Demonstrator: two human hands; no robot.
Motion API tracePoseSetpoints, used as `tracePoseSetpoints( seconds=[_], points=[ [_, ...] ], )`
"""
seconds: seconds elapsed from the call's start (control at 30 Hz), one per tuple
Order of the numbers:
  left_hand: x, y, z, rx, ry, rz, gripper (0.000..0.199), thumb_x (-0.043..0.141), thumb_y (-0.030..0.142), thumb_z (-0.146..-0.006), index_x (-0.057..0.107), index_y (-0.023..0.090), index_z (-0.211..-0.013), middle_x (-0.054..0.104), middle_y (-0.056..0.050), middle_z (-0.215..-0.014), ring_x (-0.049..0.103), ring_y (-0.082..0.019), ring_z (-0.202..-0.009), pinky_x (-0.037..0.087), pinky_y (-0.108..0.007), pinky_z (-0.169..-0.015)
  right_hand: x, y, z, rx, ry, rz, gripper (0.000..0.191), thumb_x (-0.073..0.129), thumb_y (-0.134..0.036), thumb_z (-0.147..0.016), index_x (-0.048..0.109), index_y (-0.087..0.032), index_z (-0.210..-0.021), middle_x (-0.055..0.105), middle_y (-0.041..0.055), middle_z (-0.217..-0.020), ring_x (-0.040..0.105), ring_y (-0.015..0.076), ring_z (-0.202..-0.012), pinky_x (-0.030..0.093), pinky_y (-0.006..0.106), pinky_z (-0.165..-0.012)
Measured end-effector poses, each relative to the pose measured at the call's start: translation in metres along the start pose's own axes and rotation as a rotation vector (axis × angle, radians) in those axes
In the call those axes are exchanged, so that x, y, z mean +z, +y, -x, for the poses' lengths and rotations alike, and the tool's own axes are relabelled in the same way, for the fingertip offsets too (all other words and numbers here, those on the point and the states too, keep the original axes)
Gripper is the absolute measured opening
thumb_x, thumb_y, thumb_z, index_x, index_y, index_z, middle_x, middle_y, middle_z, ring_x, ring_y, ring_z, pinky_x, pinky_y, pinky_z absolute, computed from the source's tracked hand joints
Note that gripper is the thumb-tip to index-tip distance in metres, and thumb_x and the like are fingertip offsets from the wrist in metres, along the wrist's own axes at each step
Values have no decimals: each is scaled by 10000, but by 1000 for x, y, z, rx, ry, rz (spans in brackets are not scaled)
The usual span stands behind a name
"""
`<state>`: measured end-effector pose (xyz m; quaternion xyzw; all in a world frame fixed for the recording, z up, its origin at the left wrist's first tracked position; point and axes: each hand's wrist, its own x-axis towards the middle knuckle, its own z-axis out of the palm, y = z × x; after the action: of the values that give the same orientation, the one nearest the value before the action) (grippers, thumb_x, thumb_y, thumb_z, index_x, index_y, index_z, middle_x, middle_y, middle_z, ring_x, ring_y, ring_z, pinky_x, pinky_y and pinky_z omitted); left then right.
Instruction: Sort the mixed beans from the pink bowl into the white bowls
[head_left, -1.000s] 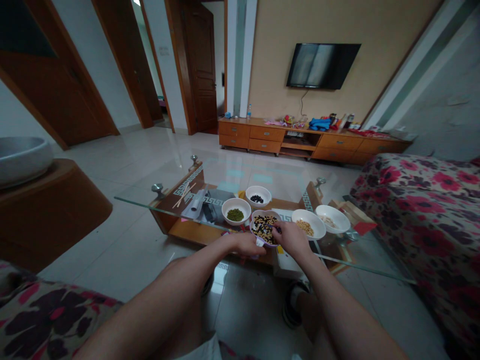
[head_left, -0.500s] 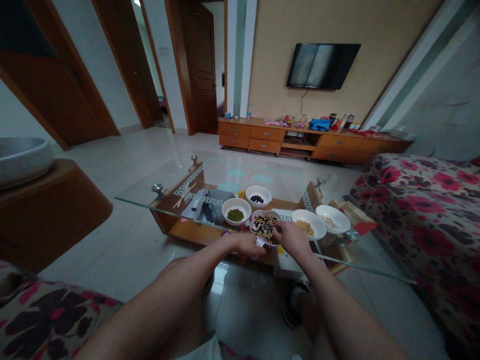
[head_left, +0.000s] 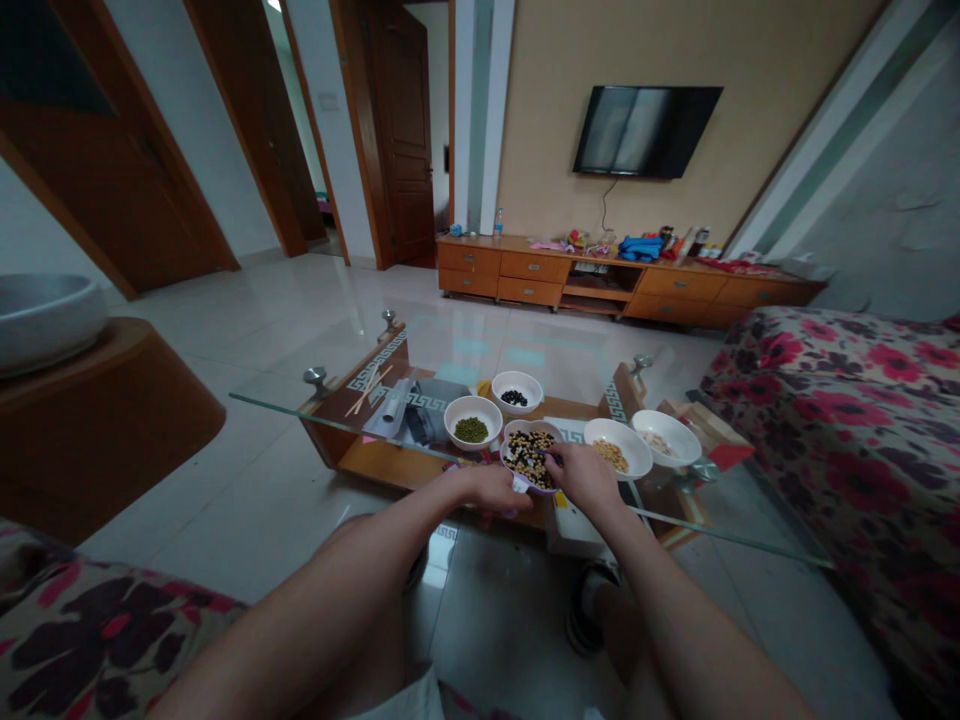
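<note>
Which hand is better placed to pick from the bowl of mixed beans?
Probably the right hand: its fingers reach over the mixed beans in the purple-rimmed bowl, while the left hand is only at the bowl's near edge.

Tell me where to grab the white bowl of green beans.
Grip the rim of the white bowl of green beans on its near-left side, coming from above with the left hand. The round rim stands clear there, while the purple-edged bowl of mixed beans crowds its right.

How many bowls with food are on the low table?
5. A black-bean bowl at the back, a green-bean bowl front left of it, a mixed-bean bowl between the left hand and right hand, a yellow-bean bowl right of that, a pale-food bowl far right.
</note>
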<state>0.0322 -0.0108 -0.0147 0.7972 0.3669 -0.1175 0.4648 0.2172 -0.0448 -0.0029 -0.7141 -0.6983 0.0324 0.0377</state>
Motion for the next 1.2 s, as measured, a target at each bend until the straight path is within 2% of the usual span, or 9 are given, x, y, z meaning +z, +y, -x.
tracePoseSetpoints(
  seconds=[0.3,0.47,0.77,0.93,1.03,1.2],
  points=[
    [1,-3,-1,15,6,4,180,481,341,-823,546,175,-794,621,-11,-699,597,-143,-487,508,-263,-502,1,0,0,-19,32,-4,339,431,-375,-934,730,-263,-1047,736,79,-965,668,224,-880,447,313,-747],
    [-1,0,0,-9,-3,-18,198,496,362,-820,556,176,-793,615,-10,-677,595,-146,-484,509,-261,-501,-2,-5,2,-34,105,-21,356,417,-401,-946,725,-271,-1067,742,67,-984,671,218,-894,441,294,-733],
    [1,-2,0,5,-18,-15,260,455,379,-860,576,155,-806,582,-3,-609,593,-152,-477,517,-285,-535,-7,-40,1,-142,282,-157,322,436,-370,-947,688,-292,-1131,721,28,-1101,651,190,-967,436,266,-776],
    [2,-1,3,-8,0,-11,274,444,372,-878,602,148,-871,580,-19,-605,593,-168,-494,520,-303,-557,-5,-55,-1,-182,305,-174,310,434,-357,-952,698,-273,-1091,730,46,-1051,631,190,-984,417,260,-797],
    [2,1,5,-12,6,35,245,473,370,-869,585,157,-911,570,-5,-612,577,-154,-479,509,-277,-520,-6,-50,-2,-180,299,-186,324,424,-363,-955,691,-281,-1121,725,42,-1073,633,187,-981,422,259,-797],
    [1,0,2,-10,-12,50,190,475,335,-856,552,167,-812,560,10,-602,563,-139,-454,495,-256,-460,-10,-24,-2,-73,253,-164,341,435,-376,-940,689,-292,-1151,728,37,-1079,656,197,-940,441,278,-801]
  ],
)
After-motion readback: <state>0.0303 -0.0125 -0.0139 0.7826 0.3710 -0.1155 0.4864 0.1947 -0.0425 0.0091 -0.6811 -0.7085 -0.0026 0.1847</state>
